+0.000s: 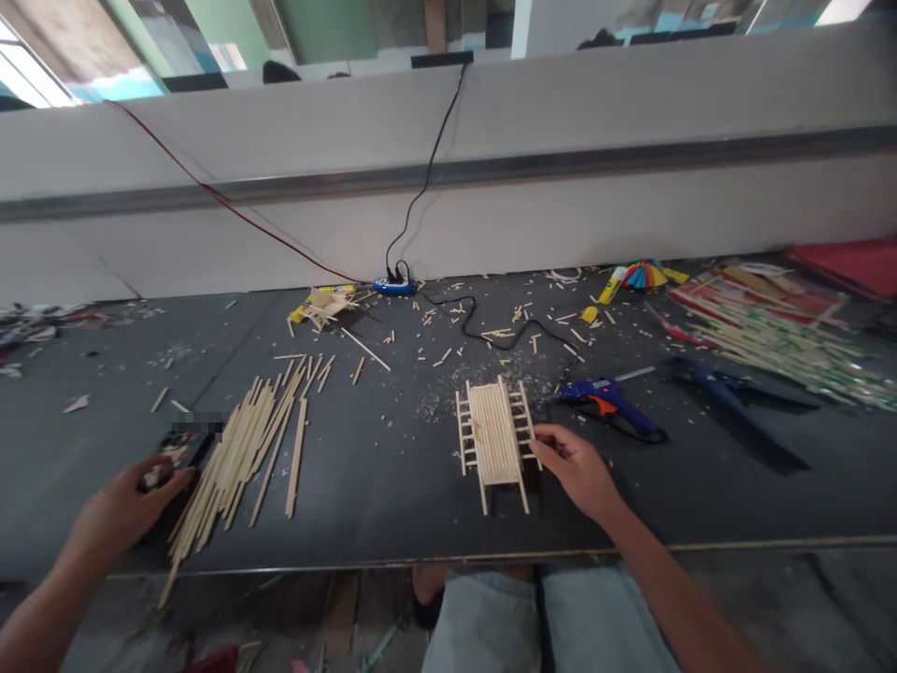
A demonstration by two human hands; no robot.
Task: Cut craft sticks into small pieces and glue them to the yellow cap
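Observation:
My right hand (578, 469) pinches the right side rail of a small model made of wooden sticks (494, 435). The model has a slatted middle panel, ladder-like sides and two legs pointing towards me. Over on the left, my left hand (144, 491) is closed with thumb and fingers around something small and pale that I cannot make out. Just beyond it lies a dark flat object (203, 447), partly blurred. A pile of loose wooden sticks (242, 439) is right beside that hand, some overhanging the table's front edge.
A blue glue gun (613, 404) and a dark plier-like tool (743, 411) lie to the right. Farther back are a power strip (393, 286), a small stick structure (326, 307), a colourful fan-shaped piece (645, 275) and green-marked sticks (791, 346). Scraps litter the table (378, 523).

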